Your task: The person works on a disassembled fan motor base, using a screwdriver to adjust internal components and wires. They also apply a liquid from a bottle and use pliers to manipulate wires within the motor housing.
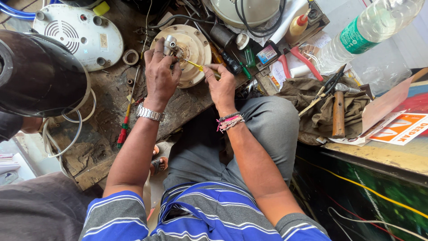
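Observation:
My left hand (159, 71) rests on a round cream-coloured appliance base (196, 49) on the worn wooden bench, its fingers pinching a small metal part (170, 44) at the base's upper left. My right hand (221, 85) grips a yellow-handled screwdriver (196, 65), whose tip points left toward that metal part. A metal watch sits on my left wrist and thread bands on my right.
A second round white base plate (80, 35) and a dark pot body (38, 73) lie left. A red-green screwdriver (124, 127) lies on the bench (107, 111). Right: a plastic bottle (370, 31), red-handled pliers (296, 60), a wooden-handled hammer (339, 111) on cloth, scissors.

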A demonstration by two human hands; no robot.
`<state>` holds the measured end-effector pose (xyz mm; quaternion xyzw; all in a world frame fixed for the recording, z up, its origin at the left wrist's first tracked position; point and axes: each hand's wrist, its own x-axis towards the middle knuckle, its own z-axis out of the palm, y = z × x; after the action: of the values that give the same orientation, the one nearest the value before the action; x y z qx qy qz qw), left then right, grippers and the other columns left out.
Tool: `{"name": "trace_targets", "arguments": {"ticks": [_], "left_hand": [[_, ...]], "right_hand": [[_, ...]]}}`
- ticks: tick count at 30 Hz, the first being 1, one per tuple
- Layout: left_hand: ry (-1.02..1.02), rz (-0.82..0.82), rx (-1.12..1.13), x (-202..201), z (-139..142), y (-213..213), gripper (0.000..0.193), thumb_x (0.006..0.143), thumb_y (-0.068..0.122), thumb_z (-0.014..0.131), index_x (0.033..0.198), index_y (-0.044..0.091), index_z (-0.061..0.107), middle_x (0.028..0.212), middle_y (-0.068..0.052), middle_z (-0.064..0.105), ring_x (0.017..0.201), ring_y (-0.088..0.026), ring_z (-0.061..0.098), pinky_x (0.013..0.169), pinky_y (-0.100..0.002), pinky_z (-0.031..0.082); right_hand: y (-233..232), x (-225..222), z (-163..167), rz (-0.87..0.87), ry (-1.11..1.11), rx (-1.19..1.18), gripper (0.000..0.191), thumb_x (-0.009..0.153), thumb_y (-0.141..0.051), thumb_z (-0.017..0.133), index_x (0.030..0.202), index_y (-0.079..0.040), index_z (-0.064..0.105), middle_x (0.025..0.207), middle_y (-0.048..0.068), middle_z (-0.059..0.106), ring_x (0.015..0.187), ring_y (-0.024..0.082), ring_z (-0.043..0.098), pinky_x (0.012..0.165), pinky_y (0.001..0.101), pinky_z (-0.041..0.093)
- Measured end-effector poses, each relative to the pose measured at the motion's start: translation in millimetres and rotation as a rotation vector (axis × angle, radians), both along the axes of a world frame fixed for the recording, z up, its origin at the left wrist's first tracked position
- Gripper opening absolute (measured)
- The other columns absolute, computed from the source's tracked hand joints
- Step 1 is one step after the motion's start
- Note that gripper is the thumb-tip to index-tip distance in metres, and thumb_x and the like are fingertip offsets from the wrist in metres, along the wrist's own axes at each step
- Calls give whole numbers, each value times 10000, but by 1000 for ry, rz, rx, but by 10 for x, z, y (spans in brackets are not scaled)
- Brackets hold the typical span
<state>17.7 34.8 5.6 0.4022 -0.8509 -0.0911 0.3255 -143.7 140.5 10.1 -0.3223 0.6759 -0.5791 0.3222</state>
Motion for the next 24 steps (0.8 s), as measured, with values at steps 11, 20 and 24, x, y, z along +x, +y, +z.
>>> {"name": "trace_targets", "arguments": {"ticks": [11,20,24], "left_hand": [[-2,-5,29,4,20,-21,151,863,91,826,977,5,776,1533,-228,515,1252,-374,526,991,-430,566],[3,-15,36,17,35,-24,144,852,69,823,969,1,775,1516,-203,534,1235,-370,538,968,-426,579],[10,-25,35,21,45,-41,139,851,68,823,960,-2,774,1509,-201,536,1240,-375,538,963,-427,578]], "right_hand": [[9,-4,-9,-2,319,-197,220,978,-239,746,1099,-55,748,1000,79,785,934,178,735,844,333,575],[-61,-183,-54,109,-346,17,200,954,-177,732,1097,-38,722,739,-31,631,556,19,520,465,192,407],[-96,-236,-66,164,-224,-106,213,954,-136,765,1128,-16,745,763,-30,638,584,33,507,518,196,414]]}}
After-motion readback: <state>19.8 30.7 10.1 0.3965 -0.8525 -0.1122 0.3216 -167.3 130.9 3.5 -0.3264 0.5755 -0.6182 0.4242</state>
